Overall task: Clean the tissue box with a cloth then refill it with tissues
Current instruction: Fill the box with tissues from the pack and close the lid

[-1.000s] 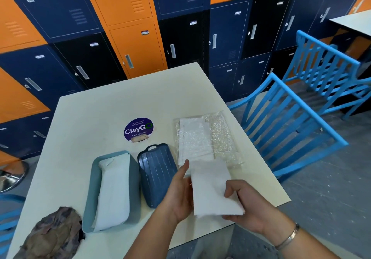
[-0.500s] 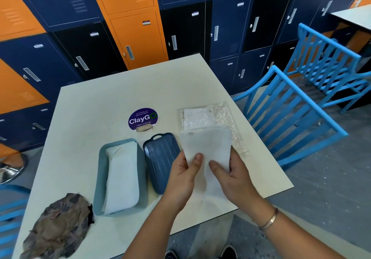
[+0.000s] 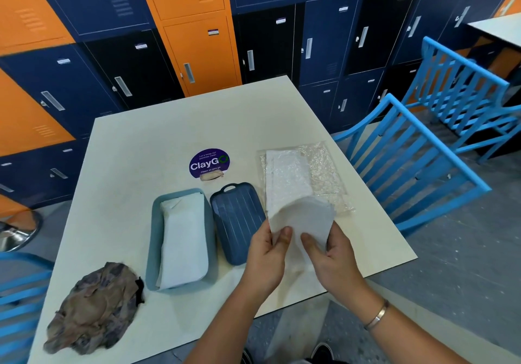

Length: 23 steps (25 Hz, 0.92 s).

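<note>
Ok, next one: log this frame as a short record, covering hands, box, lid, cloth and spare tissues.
left hand: pinches tissue sheet, left side
right hand: pinches the same sheet, right side
tissue box: open on table, tissues inside
lid: off, lying right of box
cloth: crumpled, near-left of table, untouched
tissue pack: clear wrapper, beyond the hands

On my table (image 3: 141,152), one round purple sticker (image 3: 209,163) carries legible text: top line "Let's keep our pantries clean", centre "ClayGO", bottom line "Clean as you go". Labels (image 3: 213,32) on the locker doors (image 3: 197,53) are too small to read
</note>
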Each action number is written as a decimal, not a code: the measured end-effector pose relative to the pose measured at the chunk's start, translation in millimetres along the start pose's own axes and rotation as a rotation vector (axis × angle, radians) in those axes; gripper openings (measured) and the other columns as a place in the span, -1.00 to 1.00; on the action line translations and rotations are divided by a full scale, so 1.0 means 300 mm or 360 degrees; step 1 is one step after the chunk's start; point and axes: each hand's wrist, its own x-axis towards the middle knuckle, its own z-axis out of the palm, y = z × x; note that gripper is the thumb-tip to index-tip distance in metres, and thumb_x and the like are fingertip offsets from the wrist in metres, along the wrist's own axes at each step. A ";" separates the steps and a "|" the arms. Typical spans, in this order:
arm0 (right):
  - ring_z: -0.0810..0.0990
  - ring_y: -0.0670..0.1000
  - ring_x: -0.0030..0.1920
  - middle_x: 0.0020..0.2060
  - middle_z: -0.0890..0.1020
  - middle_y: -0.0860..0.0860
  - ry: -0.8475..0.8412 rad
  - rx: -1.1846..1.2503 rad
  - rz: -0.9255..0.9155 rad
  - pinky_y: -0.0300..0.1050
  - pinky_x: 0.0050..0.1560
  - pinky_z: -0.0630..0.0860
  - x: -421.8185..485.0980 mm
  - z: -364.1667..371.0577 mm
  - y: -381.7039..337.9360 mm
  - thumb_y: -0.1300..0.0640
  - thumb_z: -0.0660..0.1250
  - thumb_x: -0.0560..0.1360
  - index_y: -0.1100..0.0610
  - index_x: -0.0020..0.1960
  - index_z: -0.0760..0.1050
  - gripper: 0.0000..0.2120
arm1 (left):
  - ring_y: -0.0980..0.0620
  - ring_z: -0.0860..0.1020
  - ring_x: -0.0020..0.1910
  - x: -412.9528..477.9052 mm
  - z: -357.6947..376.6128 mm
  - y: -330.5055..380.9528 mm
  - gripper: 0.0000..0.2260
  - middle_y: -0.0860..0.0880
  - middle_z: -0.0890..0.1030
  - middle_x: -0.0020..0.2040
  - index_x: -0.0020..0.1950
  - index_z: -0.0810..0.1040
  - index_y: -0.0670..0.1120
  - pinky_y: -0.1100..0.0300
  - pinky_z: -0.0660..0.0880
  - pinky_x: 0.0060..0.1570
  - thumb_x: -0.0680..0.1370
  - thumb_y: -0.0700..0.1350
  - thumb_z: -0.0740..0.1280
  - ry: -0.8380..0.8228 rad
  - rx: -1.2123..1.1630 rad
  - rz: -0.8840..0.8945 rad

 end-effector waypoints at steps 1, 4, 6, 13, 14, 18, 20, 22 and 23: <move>0.67 -0.05 0.17 0.11 0.70 -0.15 0.0017 0.0026 -0.0046 -0.08 0.17 0.59 -0.004 -0.003 -0.006 0.31 0.35 0.60 -0.15 0.24 0.53 -0.61 | -0.10 0.66 0.17 0.000 -0.003 0.010 -0.77 -0.09 0.70 0.14 0.31 0.53 -0.13 0.14 0.61 0.07 0.66 -0.22 0.32 -0.0005 -0.0024 0.0029; 0.66 -0.05 0.19 0.12 0.69 -0.14 0.0074 0.0080 -0.0097 -0.02 0.20 0.59 -0.012 -0.003 -0.018 0.29 0.35 0.60 -0.26 0.21 0.55 -0.56 | -0.06 0.63 0.25 -0.004 -0.024 0.002 -0.63 -0.06 0.67 0.23 0.40 0.47 -0.10 0.07 0.59 0.18 0.60 -0.16 0.41 -0.0106 0.0007 0.0049; 0.67 -0.03 0.17 0.11 0.70 -0.10 0.0097 0.0150 -0.0074 0.03 0.19 0.61 -0.014 -0.002 -0.029 0.29 0.35 0.60 -0.15 0.24 0.54 -0.62 | -0.10 0.63 0.25 -0.013 -0.032 -0.009 -0.69 -0.05 0.68 0.24 0.37 0.52 -0.09 0.05 0.60 0.18 0.62 -0.19 0.39 -0.0193 0.0064 -0.0050; 0.70 0.01 0.10 0.08 0.72 -0.05 -0.0095 0.0188 -0.0076 0.02 0.10 0.66 -0.032 -0.025 -0.136 0.12 0.36 0.56 0.03 0.22 0.57 -0.76 | -0.13 0.65 0.16 -0.023 -0.030 0.021 -0.80 -0.12 0.70 0.16 0.22 0.56 -0.16 0.08 0.60 0.09 0.66 -0.10 0.27 0.0016 -0.0208 -0.0117; 0.69 0.02 0.10 0.07 0.72 -0.03 -0.0122 0.0187 -0.0086 -0.01 0.09 0.65 -0.035 -0.030 -0.144 0.09 0.33 0.56 0.04 0.20 0.58 -0.77 | -0.13 0.65 0.16 -0.017 -0.025 0.023 -0.77 -0.13 0.70 0.15 0.20 0.58 -0.16 0.06 0.59 0.12 0.64 -0.07 0.29 0.0058 -0.0239 -0.0170; 0.68 0.02 0.01 0.03 0.71 -0.01 -0.0228 0.0224 -0.0082 -0.16 -0.11 0.61 -0.047 -0.031 -0.173 0.02 0.24 0.61 0.06 0.19 0.60 -0.74 | -0.26 0.55 0.33 0.006 -0.008 0.028 -0.66 -0.22 0.63 0.29 0.31 0.56 -0.21 -0.23 0.44 0.37 0.62 -0.05 0.34 0.0074 -0.0619 -0.0444; 0.67 0.05 -0.01 0.01 0.70 -0.04 -0.0195 0.0178 -0.0045 -0.12 -0.15 0.63 -0.036 -0.023 -0.173 0.03 0.28 0.60 -0.05 0.17 0.61 -0.80 | -0.27 0.58 0.28 0.015 0.005 0.045 -0.70 -0.28 0.60 0.31 0.36 0.53 -0.20 -0.20 0.56 0.18 0.67 -0.11 0.26 0.0031 -0.0746 -0.0552; 0.66 0.01 -0.03 -0.04 0.67 -0.12 -0.0137 0.0003 -0.0029 -0.05 -0.16 0.66 -0.021 -0.014 -0.174 0.08 0.43 0.55 -0.19 0.13 0.59 -0.78 | -0.32 0.59 0.24 0.024 0.014 0.063 -0.74 -0.33 0.59 0.29 0.35 0.52 -0.20 -0.11 0.64 -0.01 0.70 -0.19 0.20 0.0005 -0.0850 -0.0631; 0.66 -0.03 -0.05 -0.06 0.66 -0.15 -0.0109 -0.0119 -0.0040 -0.07 -0.16 0.66 -0.016 -0.012 -0.176 0.08 0.48 0.52 -0.21 0.13 0.57 -0.74 | -0.37 0.55 0.29 0.027 0.013 0.065 -0.76 -0.34 0.59 0.28 0.33 0.53 -0.21 -0.17 0.63 0.07 0.70 -0.23 0.20 -0.0002 -0.0896 -0.0663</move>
